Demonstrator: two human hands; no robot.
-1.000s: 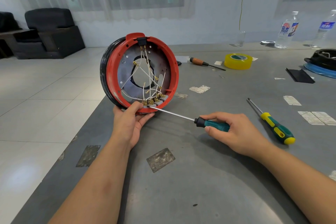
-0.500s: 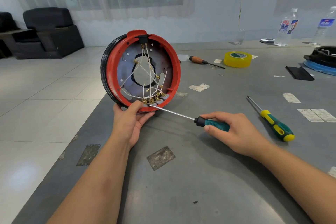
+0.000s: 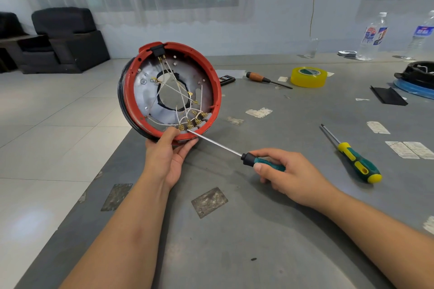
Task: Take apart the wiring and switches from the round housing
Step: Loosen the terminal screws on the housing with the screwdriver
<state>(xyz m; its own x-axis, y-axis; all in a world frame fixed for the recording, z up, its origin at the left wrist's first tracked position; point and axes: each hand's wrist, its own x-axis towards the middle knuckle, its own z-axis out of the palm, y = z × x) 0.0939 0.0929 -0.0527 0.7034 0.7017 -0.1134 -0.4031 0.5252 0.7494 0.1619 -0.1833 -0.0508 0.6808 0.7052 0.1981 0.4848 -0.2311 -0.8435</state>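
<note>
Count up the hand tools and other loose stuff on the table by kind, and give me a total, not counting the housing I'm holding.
Screwdrivers: 3 (teal-handled one in the right hand, green-and-yellow one, wooden-handled one)
Tape rolls: 1 (yellow)
Plastic bottles: 2 (nearer bottle, edge bottle)
Total: 6

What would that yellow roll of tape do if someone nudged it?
The yellow tape roll lies flat on the grey table, so it would probably slide, not roll. It looks light and likely moves easily. Set on edge, its round shape would probably let it roll away.
</note>
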